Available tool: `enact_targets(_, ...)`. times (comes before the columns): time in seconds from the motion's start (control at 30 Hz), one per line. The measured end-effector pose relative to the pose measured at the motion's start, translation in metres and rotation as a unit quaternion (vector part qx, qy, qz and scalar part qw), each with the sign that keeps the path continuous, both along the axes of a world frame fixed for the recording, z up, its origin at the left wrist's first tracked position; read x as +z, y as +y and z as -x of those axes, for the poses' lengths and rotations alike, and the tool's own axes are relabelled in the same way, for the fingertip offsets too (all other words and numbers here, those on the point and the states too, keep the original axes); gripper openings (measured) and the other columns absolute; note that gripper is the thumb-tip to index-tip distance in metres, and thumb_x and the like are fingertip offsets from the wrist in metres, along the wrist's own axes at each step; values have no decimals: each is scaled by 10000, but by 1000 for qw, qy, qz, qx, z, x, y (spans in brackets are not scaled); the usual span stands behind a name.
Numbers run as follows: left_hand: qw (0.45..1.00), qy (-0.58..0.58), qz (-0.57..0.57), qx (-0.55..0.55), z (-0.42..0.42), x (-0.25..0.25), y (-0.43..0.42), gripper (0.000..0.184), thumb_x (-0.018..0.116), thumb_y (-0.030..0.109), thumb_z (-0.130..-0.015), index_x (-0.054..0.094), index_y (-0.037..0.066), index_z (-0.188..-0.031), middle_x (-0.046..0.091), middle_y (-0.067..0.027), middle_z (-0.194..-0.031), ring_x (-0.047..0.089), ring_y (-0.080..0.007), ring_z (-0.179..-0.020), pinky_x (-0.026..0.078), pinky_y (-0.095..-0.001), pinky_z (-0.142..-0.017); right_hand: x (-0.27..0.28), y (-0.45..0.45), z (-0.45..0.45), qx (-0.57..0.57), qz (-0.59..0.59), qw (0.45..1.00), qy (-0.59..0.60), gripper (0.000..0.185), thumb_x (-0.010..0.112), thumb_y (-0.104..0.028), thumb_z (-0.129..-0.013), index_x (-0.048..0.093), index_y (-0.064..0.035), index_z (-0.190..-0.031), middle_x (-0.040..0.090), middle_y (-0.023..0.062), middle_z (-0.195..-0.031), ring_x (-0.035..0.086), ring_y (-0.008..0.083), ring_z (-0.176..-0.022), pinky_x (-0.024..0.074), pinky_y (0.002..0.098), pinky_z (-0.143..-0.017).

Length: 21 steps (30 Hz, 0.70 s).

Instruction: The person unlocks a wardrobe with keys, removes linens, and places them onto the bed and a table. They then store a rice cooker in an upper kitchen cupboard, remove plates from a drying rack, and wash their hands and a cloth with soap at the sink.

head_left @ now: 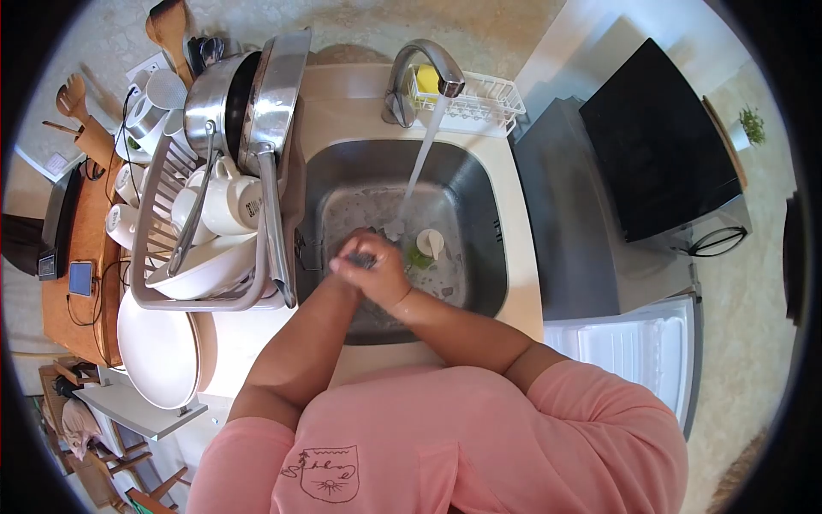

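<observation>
My left hand (365,234) is over the steel sink (479,257), mostly hidden behind my right hand and blurred. My right hand (379,272) crosses over it, with its fingers curled in at my left wrist. A small dark patch shows between the two hands; I cannot make out what it is. Water runs from the tap (425,64) into the basin just beyond my hands. To the right of them, a white round piece (430,244) with a small spout-like tip sits over something green (418,258) on the sink floor.
Left of the sink stands a dish rack (158,257) piled with mugs, bowls and steel pans (278,103). A large white plate (157,351) leans below it. A wire caddy (479,104) with a yellow sponge (428,81) is behind the tap. A grey fridge (561,197) stands at right, its door open.
</observation>
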<state>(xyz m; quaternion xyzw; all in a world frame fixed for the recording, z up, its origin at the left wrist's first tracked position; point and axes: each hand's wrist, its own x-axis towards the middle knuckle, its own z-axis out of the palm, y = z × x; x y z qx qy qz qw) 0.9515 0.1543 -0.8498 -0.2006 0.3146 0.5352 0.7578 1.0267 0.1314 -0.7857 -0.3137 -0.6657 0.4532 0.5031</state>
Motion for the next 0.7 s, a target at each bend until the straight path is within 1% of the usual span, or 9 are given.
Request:
enact_targets(0.07,998,-49,32,22,-11,8,2,303,453,407,-938,552,131,-1016,513,-44,-746,535,-191,-544,406,-354,-403,-15,30,-6,-137,-30,989,-42,221,759,-119,-748,578,-15,-676,601,80,-715,580,198,-702,466,314,-680)
enact_targets(0.13,893,375,-46,-243,-19,19,-4,243,439,339,-932,557,135,-992,469,-32,-676,398,-145,-415,193,-328,-308,-16,61,-21,-164,149,965,-138,279,771,-145,-734,540,-11,-652,535,104,-615,495,182,-583,437,333,-577)
enact_targets(0.2,880,390,-25,-270,-18,42,-3,242,410,298,-933,560,114,-985,442,-27,-660,354,-130,-406,153,-341,-315,-18,62,-21,-174,141,965,-138,306,758,-179,-743,519,-15,-645,518,134,-598,466,224,-550,420,362,-550)
enact_targets(0.27,877,402,-68,-254,-12,56,-6,310,454,316,-941,591,55,-1038,597,-88,-910,563,-183,-735,417,-379,-515,-16,56,-15,-178,129,965,-140,335,746,-213,-753,498,-20,-637,501,164,-581,437,265,-518,404,392,-522)
enact_targets(0.33,939,288,-72,-175,-12,7,7,341,440,339,-953,590,49,-1054,600,-89,-928,567,-182,-753,418,-386,-533,-13,33,-6,-182,83,973,-118,372,755,-195,-773,477,-13,-605,393,86,-541,391,133,-549,391,350,-518)
enact_targets(0.4,979,165,-76,-95,-16,5,9,373,426,362,-964,589,43,-1071,603,-91,-946,571,-181,-770,420,-393,-550,-39,54,-15,-186,75,968,-152,404,731,-338,-797,532,-3,-692,539,192,-627,461,320,-564,435,405,-565)
enact_targets(0.47,870,435,-104,-209,-23,54,3,453,398,391,-982,568,8,-1154,619,-131,-1040,599,-215,-887,471,-398,-712,-64,106,-25,-144,223,956,-127,410,712,-394,-823,592,-2,-798,592,207,-705,507,360,-622,462,408,-613)
enact_targets(0.63,790,551,-138,-230,-28,21,32,441,417,346,-989,547,-26,-1188,618,-193,-1092,603,-294,-998,467,-400,-843,-55,161,-63,-99,163,943,-274,343,612,-383,-910,627,-42,-947,599,66,-792,560,192,-725,465,387,-671)
enact_targets(0.7,753,601,-141,-230,-30,19,39,426,408,340,-996,569,-29,-1132,623,-208,-1058,610,-331,-1003,483,-407,-838,-21,165,-71,-14,315,913,-259,300,600,-324,-923,630,-45,-1026,611,62,-867,586,198,-757,496,357,-688)
